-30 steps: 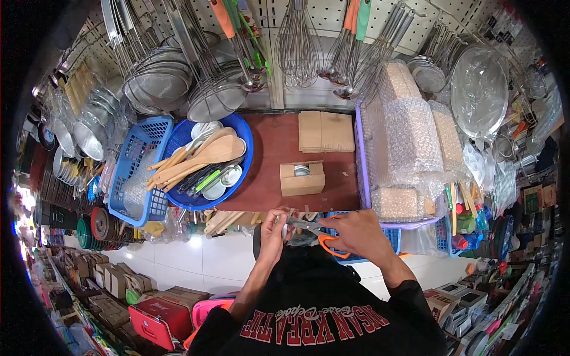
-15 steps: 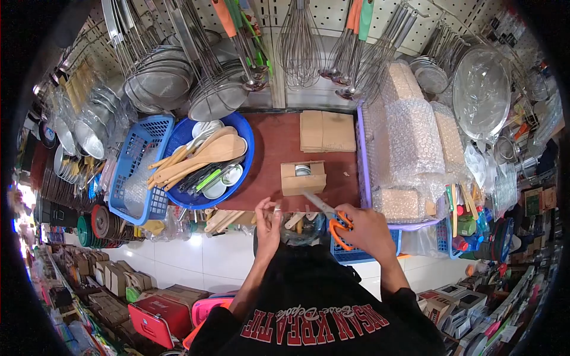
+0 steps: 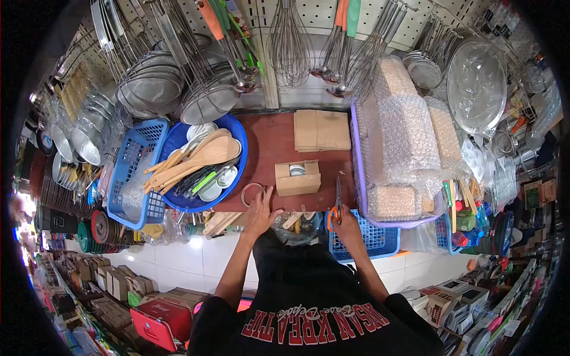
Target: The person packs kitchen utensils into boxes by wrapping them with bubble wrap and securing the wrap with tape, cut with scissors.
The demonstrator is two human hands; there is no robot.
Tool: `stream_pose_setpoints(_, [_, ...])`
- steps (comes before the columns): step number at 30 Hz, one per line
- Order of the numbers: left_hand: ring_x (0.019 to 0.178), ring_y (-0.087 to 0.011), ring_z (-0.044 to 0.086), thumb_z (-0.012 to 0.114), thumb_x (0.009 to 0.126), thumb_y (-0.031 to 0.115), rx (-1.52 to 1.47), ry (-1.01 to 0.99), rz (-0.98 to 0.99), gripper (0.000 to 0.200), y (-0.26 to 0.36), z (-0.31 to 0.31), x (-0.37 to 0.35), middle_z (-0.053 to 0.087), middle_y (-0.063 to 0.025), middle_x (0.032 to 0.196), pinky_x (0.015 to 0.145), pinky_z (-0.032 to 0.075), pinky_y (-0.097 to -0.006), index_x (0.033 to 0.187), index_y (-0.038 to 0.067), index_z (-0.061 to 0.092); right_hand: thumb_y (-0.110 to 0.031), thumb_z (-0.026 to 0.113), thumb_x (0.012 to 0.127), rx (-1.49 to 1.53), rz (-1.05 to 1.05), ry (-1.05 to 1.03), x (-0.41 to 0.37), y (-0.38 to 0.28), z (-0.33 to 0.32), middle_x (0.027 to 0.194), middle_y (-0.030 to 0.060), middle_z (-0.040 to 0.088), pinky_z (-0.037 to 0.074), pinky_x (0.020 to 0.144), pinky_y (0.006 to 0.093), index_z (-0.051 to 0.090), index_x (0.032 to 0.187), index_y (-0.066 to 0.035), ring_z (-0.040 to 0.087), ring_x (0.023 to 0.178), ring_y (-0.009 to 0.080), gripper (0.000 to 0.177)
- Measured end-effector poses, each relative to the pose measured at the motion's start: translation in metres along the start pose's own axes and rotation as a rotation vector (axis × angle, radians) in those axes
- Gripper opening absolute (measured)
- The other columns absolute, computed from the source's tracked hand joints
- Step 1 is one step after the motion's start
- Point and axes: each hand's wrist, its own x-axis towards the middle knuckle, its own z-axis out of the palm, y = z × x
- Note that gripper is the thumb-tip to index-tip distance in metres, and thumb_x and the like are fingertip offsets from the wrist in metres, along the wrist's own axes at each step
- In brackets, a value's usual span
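My left hand (image 3: pixel 259 215) is at the table's front edge with its fingers spread. Its fingertips meet the rim of a roll of tape (image 3: pixel 252 194), whose near side they partly cover. In my right hand (image 3: pixel 347 230) is a pair of scissors (image 3: pixel 338 199) with orange handles. The blades point away from me over the tabletop and look closed. Between the hands stands a small open cardboard box (image 3: pixel 298 185). A round, pale metallic item (image 3: pixel 296 170) shows inside it; I cannot make out its kind.
Folded cardboard (image 3: pixel 322 130) lies behind the box. A blue basin (image 3: pixel 238 178) of wooden spoons and a blue basket (image 3: pixel 155 204) are at left. A purple crate (image 3: pixel 358 160) with bubble-wrapped boxes stands at right. Whisks (image 3: pixel 290 47) and strainers hang above.
The scissors have swung from pointing at the box to pointing straight away from me, farther right. My left hand has moved slightly left and lowered; the roll of tape now shows beside it.
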Motion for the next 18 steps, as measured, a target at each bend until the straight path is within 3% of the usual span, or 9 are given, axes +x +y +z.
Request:
stream_pose_setpoints(5, [0.128, -0.0484, 0.041, 0.07, 0.086, 0.046, 0.097, 0.009, 0.017, 0.09, 0.002, -0.003, -0.002, 0.038, -0.0311, 0.142, 0.106, 0.034, -0.0559, 0.153, 0.006, 0.025, -0.016, 0.067, 0.088, -0.248, -0.146, 0.16, 0.023, 0.016, 0.019, 0.112, 0.0265, 0.06, 0.051, 0.087, 0.0505, 0.052, 0.121, 0.001, 0.061, 0.104, 0.0449, 0.041])
stream_pose_setpoints(7, [0.13, -0.0445, 0.041, 0.068, 0.087, 0.047, 0.093, 0.008, -0.026, 0.087, 0.007, -0.004, -0.005, 0.039, -0.0265, 0.144, 0.106, 0.033, -0.0556, 0.153, 0.006, 0.028, -0.018, 0.067, 0.088, -0.268, -0.083, 0.14, 0.031, 0.006, 0.02, 0.118, 0.0269, 0.057, 0.049, 0.091, 0.0512, 0.052, 0.12, 0.001, 0.058, 0.109, 0.045, 0.04])
stream_pose_setpoints(10, [0.133, -0.0453, 0.036, 0.072, 0.085, 0.041, -0.109, 0.137, -0.006, 0.089, 0.015, -0.005, -0.012, 0.036, -0.0271, 0.145, 0.108, 0.031, -0.0556, 0.153, 0.005, 0.027, -0.016, 0.066, 0.089, -0.35, 0.062, -0.019, 0.044, -0.01, 0.013, 0.119, 0.0281, 0.056, 0.052, 0.088, 0.051, 0.048, 0.13, 0.004, 0.059, 0.108, 0.0454, 0.049])
stream_pose_setpoints(13, [0.136, -0.0458, 0.032, 0.075, 0.084, 0.032, -0.226, 0.205, -0.065, 0.09, 0.038, -0.013, -0.02, 0.032, -0.0272, 0.148, 0.111, 0.027, -0.0544, 0.153, 0.003, 0.024, -0.018, 0.068, 0.087, -0.363, 0.082, 0.006, 0.051, -0.013, 0.014, 0.121, 0.0257, 0.053, 0.05, 0.092, 0.0498, 0.051, 0.128, 0.001, 0.056, 0.113, 0.0436, 0.047])
stream_pose_setpoints(16, [0.14, -0.0434, 0.029, 0.078, 0.079, 0.016, -0.299, 0.233, -0.074, 0.093, 0.053, -0.014, -0.025, 0.028, -0.0262, 0.151, 0.117, 0.023, -0.0493, 0.151, -0.002, 0.021, -0.017, 0.069, 0.087, -0.404, -0.034, 0.153, 0.049, -0.006, 0.024, 0.12, 0.0239, 0.054, 0.052, 0.09, 0.0487, 0.05, 0.131, 0.001, 0.056, 0.113, 0.041, 0.051])
stream_pose_setpoints(18, [0.141, -0.0429, 0.028, 0.078, 0.078, 0.013, -0.332, 0.243, -0.077, 0.094, 0.068, -0.018, -0.027, 0.028, -0.0261, 0.152, 0.118, 0.022, -0.0487, 0.151, -0.002, 0.02, -0.016, 0.069, 0.086, -0.465, -0.095, 0.181, 0.036, -0.019, 0.018, 0.12, 0.0234, 0.054, 0.053, 0.088, 0.0476, 0.052, 0.129, 0.002, 0.057, 0.111, 0.04, 0.049])
